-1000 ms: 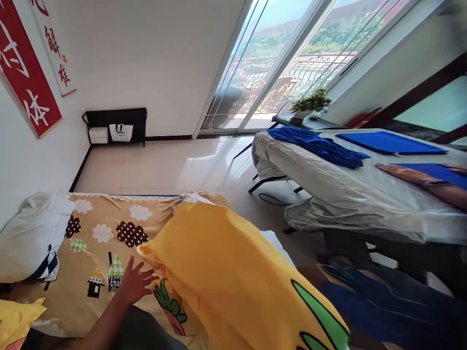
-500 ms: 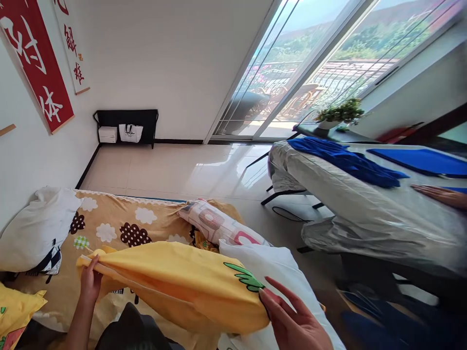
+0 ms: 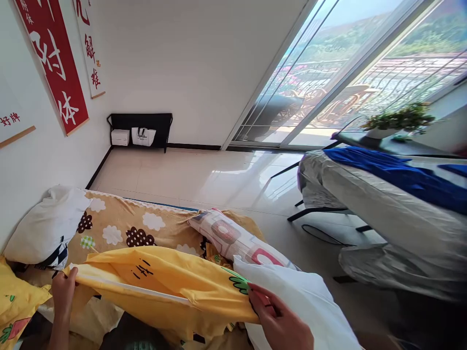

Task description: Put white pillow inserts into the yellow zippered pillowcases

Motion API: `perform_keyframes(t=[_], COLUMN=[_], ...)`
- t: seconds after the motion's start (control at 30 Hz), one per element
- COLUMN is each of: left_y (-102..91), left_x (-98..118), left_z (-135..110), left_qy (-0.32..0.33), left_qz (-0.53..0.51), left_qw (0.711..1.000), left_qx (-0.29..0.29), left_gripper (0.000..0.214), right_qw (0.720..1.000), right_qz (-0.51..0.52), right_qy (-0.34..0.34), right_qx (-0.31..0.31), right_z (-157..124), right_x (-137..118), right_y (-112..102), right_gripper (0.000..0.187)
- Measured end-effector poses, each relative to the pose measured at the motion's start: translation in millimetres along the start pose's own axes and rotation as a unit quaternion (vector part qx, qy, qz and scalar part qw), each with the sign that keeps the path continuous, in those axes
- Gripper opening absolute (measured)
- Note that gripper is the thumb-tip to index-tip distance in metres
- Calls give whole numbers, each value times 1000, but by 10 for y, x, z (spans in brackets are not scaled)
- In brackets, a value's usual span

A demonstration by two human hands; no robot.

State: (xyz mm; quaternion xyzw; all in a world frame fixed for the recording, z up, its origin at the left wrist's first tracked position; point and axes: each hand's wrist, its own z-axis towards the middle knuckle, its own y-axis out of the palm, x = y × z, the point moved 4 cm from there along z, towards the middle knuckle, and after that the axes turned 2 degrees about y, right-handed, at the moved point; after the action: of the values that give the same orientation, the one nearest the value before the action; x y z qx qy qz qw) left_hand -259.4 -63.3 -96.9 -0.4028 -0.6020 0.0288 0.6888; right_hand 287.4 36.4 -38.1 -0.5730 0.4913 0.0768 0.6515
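A yellow pillowcase with a green cartoon print stretches sideways between my hands, its open edge facing me. My left hand is closed on its left corner. My right hand pinches its right end, where a white pillow sticks out of the case. Both hands hover low over a bed with a tan sheet printed with clouds and houses.
A patterned pillow lies on the bed behind the case, a white pillow at the left by the wall. A plastic-covered table with blue cloth stands at the right. Glossy tiled floor leads to sliding glass doors.
The pillowcase went from a raised bulk to being pulled flat and wide between both hands. My left hand closed on its corner and moved left; the view swung left.
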Motion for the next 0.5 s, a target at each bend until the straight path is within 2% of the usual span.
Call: perform_keyframes(t=[0.1, 0.17, 0.2, 0.3, 0.37, 0.4, 0.5], left_y=[-63, -38, -1, 162, 262, 303, 399], left_x=[40, 72, 89, 191, 281, 321, 408], left_z=[-43, -86, -105, -130, -130, -132, -137], left_qy=[-48, -116, -156, -245, -279, -290, -276], left_qz=[1, -122, -209, -434, -507, -534, -615], left_qw=[999, 986, 965, 864, 805, 777, 703], left_qx=[-6, -8, -11, -65, -130, -161, -227], left_gripper=[32, 24, 20, 13, 10, 15, 27], right_qw=[999, 994, 989, 949, 913, 900, 894], right_qz=[36, 105, 149, 304, 391, 420, 433], right_qy=[2, 11, 22, 81, 107, 109, 82], right_qx=[4, -5, -15, -41, -44, -45, -77], right_z=[-34, -65, -76, -66, -20, 14, 123], right_x=[76, 119, 137, 195, 245, 277, 408], right_y=[42, 69, 93, 198, 270, 299, 408], right_gripper=[62, 59, 57, 54, 53, 52, 46])
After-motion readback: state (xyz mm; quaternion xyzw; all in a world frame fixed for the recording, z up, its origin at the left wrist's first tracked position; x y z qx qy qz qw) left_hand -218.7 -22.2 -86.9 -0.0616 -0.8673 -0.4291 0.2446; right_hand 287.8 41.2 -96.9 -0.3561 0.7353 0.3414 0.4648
